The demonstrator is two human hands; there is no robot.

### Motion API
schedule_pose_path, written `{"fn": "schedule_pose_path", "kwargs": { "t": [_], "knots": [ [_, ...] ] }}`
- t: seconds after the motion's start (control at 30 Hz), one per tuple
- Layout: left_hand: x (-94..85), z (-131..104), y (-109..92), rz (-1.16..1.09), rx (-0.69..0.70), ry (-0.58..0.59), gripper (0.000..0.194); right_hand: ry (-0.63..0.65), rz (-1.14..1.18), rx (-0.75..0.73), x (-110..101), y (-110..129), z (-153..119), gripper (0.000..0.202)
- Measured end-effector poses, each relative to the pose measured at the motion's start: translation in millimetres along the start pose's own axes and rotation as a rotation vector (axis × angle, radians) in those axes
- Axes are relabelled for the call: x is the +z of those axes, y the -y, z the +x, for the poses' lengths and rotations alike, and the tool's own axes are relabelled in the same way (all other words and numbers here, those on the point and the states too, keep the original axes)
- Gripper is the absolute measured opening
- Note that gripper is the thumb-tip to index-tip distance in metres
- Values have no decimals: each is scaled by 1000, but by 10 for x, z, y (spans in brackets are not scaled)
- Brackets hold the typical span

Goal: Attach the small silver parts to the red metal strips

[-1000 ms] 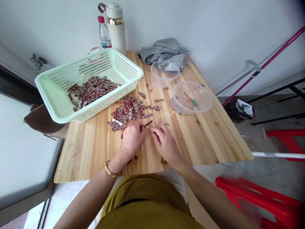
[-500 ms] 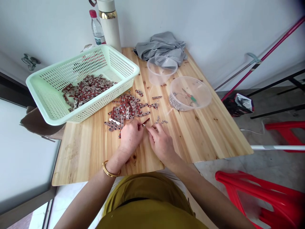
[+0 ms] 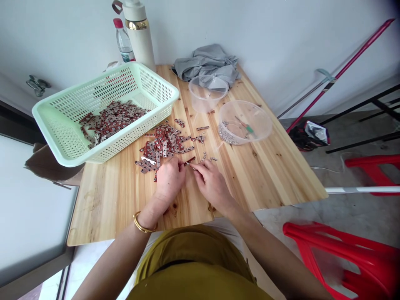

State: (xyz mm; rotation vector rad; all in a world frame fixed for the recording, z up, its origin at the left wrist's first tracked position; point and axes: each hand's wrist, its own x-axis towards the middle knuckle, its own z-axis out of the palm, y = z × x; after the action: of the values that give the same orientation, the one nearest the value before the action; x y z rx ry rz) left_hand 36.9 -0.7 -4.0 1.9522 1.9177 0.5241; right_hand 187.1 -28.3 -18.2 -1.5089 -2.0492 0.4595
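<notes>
Near the middle of the wooden table (image 3: pixel 109 187), my left hand (image 3: pixel 170 177) pinches a small dark red strip (image 3: pixel 190 160). My right hand (image 3: pixel 211 181) is closed on a thin metal tool (image 3: pixel 191 165), whose tip meets the strip beside my left fingertips. A loose pile of red and silver strips with holes (image 3: pixel 165 141) lies just beyond my left hand. Small round metal pieces (image 3: pixel 213 158) are scattered past my right fingers. More strips (image 3: pixel 117 121) fill part of the pale green basket (image 3: pixel 140 130).
Two clear plastic tubs (image 3: pixel 208 104) (image 3: pixel 261 135) stand at the back right, one holding small metal pieces and a green-handled tool (image 3: pixel 249 128). Behind are grey cloth (image 3: pixel 206 62), a flask (image 3: pixel 140 41) and a bottle (image 3: pixel 123 41). Red stools (image 3: pixel 337 246) stand right.
The view has shifted slightly, so the tabletop things appear a little further left. My right fingers have moved slightly along the tool, closer to my left hand.
</notes>
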Motion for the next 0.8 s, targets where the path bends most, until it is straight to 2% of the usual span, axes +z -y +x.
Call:
{"fn": "schedule_pose_path", "kwargs": {
  "t": [0.2, 0.3, 0.33, 0.4, 0.53, 0.57, 0.6, 0.63, 0.67, 0.73, 0.8],
  "knots": [
    [63, -35, -28, 5, -1, -14, 12, 52, -156, -11, 46, 80, -24, 31],
    [-4, -52, -24, -38, 46, -27, 12, 17, -29, -45, -23, 56, -23, 31],
    [-89, -34, 2, -61, 74, -49, 12, -15, 42, -50, -66, 33, -23, 31],
    [-369, 59, 103, -99, 128, -154, 12, -110, 165, -28, -169, -33, -29, 30],
    [-1060, 392, 356, 17, 86, -572, 18, -253, 201, 24, -352, -235, -62, 25],
    [-1153, 460, 380, 55, 76, -644, 22, -266, 189, 31, -382, -292, -72, 25],
    [-1185, 505, 376, 83, 80, -643, 26, -277, 177, 44, -407, -347, -80, 25],
    [-1153, 524, 343, 94, 103, -611, 26, -288, 166, 57, -429, -400, -87, 24],
    [-1063, 518, 287, 89, 153, -530, 24, -298, 157, 70, -449, -451, -91, 24],
    [-768, 455, 138, 92, 237, -287, 19, -319, 140, 91, -488, -547, -91, 24],
    [-446, 378, -3, 177, 269, -122, 17, -321, 114, 106, -524, -636, -81, 24]
  ]
}}
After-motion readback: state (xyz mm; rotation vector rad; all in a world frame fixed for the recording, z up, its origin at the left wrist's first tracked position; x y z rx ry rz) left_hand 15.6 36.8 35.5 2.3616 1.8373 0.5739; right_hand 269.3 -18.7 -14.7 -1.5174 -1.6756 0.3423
